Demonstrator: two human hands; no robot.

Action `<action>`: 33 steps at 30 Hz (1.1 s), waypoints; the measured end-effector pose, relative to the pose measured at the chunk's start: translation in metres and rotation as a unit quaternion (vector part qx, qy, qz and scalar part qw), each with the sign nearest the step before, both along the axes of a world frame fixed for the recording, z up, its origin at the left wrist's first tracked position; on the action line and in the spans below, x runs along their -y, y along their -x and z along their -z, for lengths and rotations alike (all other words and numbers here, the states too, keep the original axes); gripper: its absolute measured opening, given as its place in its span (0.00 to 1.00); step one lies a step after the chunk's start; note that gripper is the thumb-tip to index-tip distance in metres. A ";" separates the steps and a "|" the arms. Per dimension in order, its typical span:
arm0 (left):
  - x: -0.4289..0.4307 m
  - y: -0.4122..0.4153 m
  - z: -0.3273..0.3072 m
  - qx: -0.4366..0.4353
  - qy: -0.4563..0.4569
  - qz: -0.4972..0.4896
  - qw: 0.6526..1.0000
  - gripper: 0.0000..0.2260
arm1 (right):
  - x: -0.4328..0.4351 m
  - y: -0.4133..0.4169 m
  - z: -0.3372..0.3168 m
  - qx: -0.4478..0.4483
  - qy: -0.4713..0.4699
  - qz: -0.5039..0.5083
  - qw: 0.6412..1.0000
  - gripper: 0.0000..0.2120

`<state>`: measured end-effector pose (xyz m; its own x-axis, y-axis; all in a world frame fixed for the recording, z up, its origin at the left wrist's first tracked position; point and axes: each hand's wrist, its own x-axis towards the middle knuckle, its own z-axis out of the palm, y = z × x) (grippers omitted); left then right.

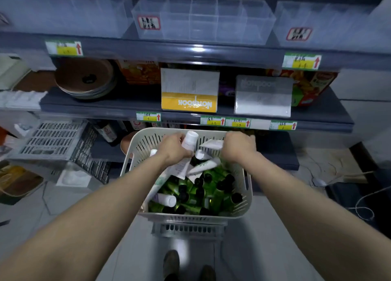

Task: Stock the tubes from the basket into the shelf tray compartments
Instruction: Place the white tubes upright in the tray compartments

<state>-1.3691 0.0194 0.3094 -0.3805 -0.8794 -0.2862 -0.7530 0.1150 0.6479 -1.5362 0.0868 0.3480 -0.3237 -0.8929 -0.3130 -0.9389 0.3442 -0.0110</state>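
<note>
- Two hands low over the white basket, which stands on the floor in front of the shelves.
- Left hand: fingers curled round a capped white tube, cap up, above the pile.
- Right hand: curled, gripping a flat white tube near the basket's far rim.
- Green tubes with black caps fill the basket.
- Clear compartment tray on the top shelf, well apart.

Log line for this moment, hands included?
picking from basket | left hand: grips capped white tube | right hand: grips flat white tube | shelf tray: looks empty
</note>
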 end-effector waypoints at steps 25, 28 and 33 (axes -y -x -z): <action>0.128 -0.174 -0.289 -0.528 0.091 -0.257 0.805 0.11 | 0.155 -0.138 -0.250 0.591 0.406 0.026 0.697 0.16; 0.170 -0.205 -0.292 -0.501 0.057 -0.265 0.822 0.11 | 0.192 -0.170 -0.255 0.582 0.415 0.019 0.699 0.15; 0.224 -0.237 -0.283 -0.551 -0.066 -0.257 0.791 0.06 | 0.249 -0.211 -0.251 0.570 0.412 0.038 0.710 0.16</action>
<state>-1.1323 -0.2042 0.5925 -0.0652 -0.9890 -0.1326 0.3516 -0.1471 0.9245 -1.3251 -0.1618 0.5987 -0.3365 -0.9182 0.2088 -0.1384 -0.1712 -0.9755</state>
